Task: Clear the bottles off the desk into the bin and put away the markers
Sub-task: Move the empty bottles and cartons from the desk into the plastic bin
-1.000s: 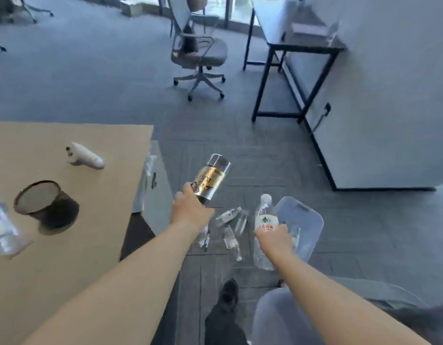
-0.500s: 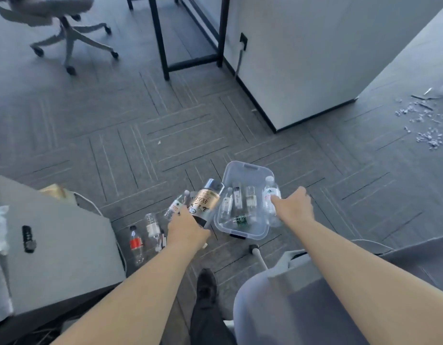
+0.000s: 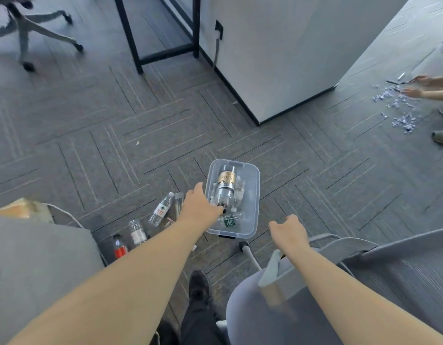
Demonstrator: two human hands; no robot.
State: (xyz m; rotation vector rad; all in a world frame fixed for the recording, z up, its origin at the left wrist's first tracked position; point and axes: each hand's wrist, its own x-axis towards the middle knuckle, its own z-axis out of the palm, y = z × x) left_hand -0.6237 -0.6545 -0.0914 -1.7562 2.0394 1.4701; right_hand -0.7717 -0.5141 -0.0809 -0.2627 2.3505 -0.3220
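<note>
- Nearest the camera, a dark shoe (image 3: pixel 199 286) is planted on the carpet, with a grey chair (image 3: pixel 365 282) to the right.
- The right hand (image 3: pixel 289 229) hangs above the chair arm, fingers loosely curled, holding nothing.
- The left hand (image 3: pixel 200 207) reaches over the bin's near-left rim, its fingers at the dark neck end of the gold bottle (image 3: pixel 224 189); whether they pinch it, one cannot tell.
- The clear bin (image 3: pixel 252 207) sits on the floor; the gold bottle lies inside on smaller bottles, among them a green-label one (image 3: pixel 229 220).
- Left of the bin, loose bottles lie on the carpet: a white-label one (image 3: pixel 161 211), a clear one (image 3: pixel 137 231), a red one (image 3: pixel 120 247).
- Farther right, another person's hands (image 3: pixel 414 87) work over paper scraps (image 3: pixel 399 108).
</note>
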